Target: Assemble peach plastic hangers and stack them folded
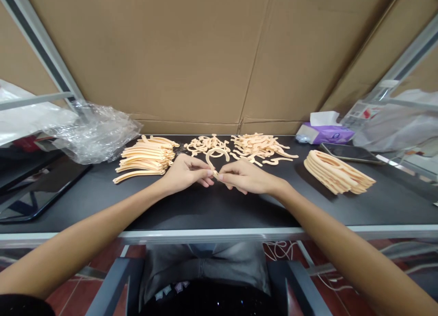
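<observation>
In the middle of the table (219,211), my left hand (185,173) and my right hand (247,175) meet fingertip to fingertip. Between them a cream plastic hanger hook (209,157) stands with its curve upward. My left thumb and fingers pinch its lower end, and my right fingers close on the same spot. Whether a second small part is in the right fingers is hidden. Left of my left hand lies a pile of curved hanger arms (145,157). Behind my hands are a heap of loose hooks (201,144) and a heap of thin wavy cream pieces (262,147).
A stack of cream hanger pieces (333,170) lies at the right, near a phone (351,152) and a purple tissue pack (328,132). Clear plastic wrap (94,133) and a dark glossy tablet-like device (34,192) occupy the left. Cardboard (171,55) walls the back.
</observation>
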A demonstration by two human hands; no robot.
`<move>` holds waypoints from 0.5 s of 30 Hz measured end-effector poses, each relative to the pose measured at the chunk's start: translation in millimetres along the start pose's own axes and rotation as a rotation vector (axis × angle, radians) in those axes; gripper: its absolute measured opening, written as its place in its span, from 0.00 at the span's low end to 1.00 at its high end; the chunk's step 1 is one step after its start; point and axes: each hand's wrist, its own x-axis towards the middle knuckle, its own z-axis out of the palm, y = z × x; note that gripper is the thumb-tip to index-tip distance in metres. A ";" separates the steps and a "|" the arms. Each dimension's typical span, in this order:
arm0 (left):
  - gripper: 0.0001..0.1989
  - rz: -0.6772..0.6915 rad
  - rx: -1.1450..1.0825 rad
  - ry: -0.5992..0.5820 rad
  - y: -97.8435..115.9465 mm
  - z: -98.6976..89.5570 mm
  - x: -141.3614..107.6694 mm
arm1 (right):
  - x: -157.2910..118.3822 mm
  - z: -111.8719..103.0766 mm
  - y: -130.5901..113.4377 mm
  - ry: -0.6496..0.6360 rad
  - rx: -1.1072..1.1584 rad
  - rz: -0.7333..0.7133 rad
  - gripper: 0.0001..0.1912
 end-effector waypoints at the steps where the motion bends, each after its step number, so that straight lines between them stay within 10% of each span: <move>1: 0.14 0.004 -0.022 0.025 -0.4 0.0 0.5 | 0.6 0.8 0.5 0.034 -0.026 -0.027 0.16; 9: 0.15 0.075 -0.155 0.281 4.1 -9.7 5.8 | 11.1 11.1 15.1 0.376 -0.485 -0.134 0.16; 15: 0.12 0.015 -0.271 0.150 10.5 -16.8 3.9 | 10.3 22.7 16.1 0.454 -0.512 -0.186 0.19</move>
